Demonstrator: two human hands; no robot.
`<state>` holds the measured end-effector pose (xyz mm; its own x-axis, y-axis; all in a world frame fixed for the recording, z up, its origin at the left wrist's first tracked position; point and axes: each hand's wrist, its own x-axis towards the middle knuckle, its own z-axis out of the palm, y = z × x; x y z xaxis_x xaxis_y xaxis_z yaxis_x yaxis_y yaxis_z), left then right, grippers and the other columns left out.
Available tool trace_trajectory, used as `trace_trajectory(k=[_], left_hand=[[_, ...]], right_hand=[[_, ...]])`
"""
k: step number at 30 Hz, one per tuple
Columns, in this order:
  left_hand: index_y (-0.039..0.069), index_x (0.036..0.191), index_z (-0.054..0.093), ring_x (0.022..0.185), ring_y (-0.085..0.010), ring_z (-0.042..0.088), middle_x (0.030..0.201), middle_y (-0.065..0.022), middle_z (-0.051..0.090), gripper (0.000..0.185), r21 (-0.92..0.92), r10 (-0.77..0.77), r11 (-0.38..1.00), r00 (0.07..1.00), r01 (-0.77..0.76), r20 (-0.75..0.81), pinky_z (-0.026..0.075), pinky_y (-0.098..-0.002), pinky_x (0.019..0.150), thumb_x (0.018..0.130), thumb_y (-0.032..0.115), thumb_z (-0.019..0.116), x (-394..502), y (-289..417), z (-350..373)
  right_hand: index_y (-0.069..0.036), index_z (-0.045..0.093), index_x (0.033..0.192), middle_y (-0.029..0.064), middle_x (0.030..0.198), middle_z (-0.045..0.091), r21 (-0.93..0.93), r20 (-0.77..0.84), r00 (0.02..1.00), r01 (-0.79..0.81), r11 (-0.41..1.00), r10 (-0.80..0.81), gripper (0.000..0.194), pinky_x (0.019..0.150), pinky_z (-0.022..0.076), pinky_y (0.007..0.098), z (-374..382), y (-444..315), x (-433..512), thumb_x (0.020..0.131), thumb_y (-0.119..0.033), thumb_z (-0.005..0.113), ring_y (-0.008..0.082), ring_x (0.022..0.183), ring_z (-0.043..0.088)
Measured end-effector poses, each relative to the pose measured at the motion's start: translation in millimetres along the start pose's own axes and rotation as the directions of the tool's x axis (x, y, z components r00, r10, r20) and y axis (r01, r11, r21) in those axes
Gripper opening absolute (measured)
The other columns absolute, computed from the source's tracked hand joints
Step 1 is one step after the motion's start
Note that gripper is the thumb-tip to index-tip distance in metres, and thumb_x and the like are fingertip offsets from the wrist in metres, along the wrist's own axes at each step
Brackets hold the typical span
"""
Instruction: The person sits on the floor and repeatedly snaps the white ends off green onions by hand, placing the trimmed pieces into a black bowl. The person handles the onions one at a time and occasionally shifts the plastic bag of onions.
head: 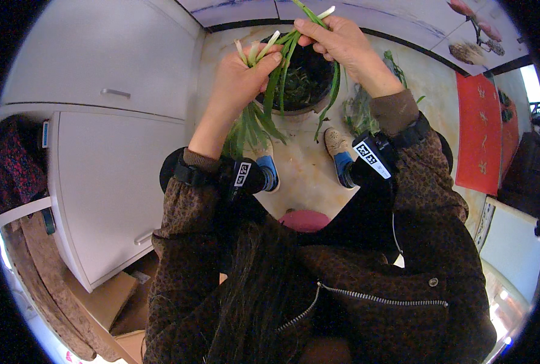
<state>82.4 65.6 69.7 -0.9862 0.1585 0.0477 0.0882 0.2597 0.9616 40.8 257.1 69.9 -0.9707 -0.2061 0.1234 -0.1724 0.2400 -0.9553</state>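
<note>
Several green stalks with white ends, like scallions or garlic greens (pixel 253 52), are gripped in my left hand (pixel 242 77), their leaves hanging down below it. My right hand (pixel 338 43) pinches another green stalk with a white end (pixel 327 12) between thumb and fingers, just right of the left hand and a little higher. Long leaves cross between the two hands. Beneath them on the floor stands a dark round bin (pixel 318 77) holding green scraps (pixel 297 84). One long leaf droops over its right rim.
Right of the bin, a clear plastic bag (pixel 361 109) with greens lies on the tiled floor (pixel 297 159). Both feet rest behind the bin. White cabinets (pixel 115 145) stand at left, a tiled wall ahead, a red mat (pixel 479 136) at right, and a pink thing (pixel 305 220) between the legs.
</note>
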Motion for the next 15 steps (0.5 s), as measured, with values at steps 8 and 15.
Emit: trace_trajectory(k=[8,15], left_hand=[[0.005,0.100,0.064,0.048,-0.0026,0.043,0.077,0.0002,0.067,0.022,-0.030,0.085,0.996,0.996,-0.085,-0.016,0.032,-0.0191,0.041,0.083,0.018,0.060,7.1,-7.5,6.8],[0.006,0.096,0.066,0.044,-0.0027,0.039,0.064,0.0028,0.059,0.021,-0.034,0.019,0.999,0.999,-0.020,-0.025,0.027,-0.0190,0.038,0.082,0.022,0.062,8.8,-4.9,4.5]], right_hand=[[-0.006,0.065,0.078,-0.0045,0.063,0.051,-0.073,-0.023,0.999,0.032,0.997,-0.033,0.042,0.048,0.0283,0.0194,-6.0,1.9,-0.6,0.079,-0.048,0.062,0.0034,0.054,0.039],[-0.007,0.065,0.074,-0.0041,0.057,0.048,-0.092,0.019,0.999,-0.032,0.995,0.034,0.041,0.047,0.0285,0.0209,-6.3,0.6,-0.4,0.080,-0.047,0.062,0.0043,0.052,0.041]])
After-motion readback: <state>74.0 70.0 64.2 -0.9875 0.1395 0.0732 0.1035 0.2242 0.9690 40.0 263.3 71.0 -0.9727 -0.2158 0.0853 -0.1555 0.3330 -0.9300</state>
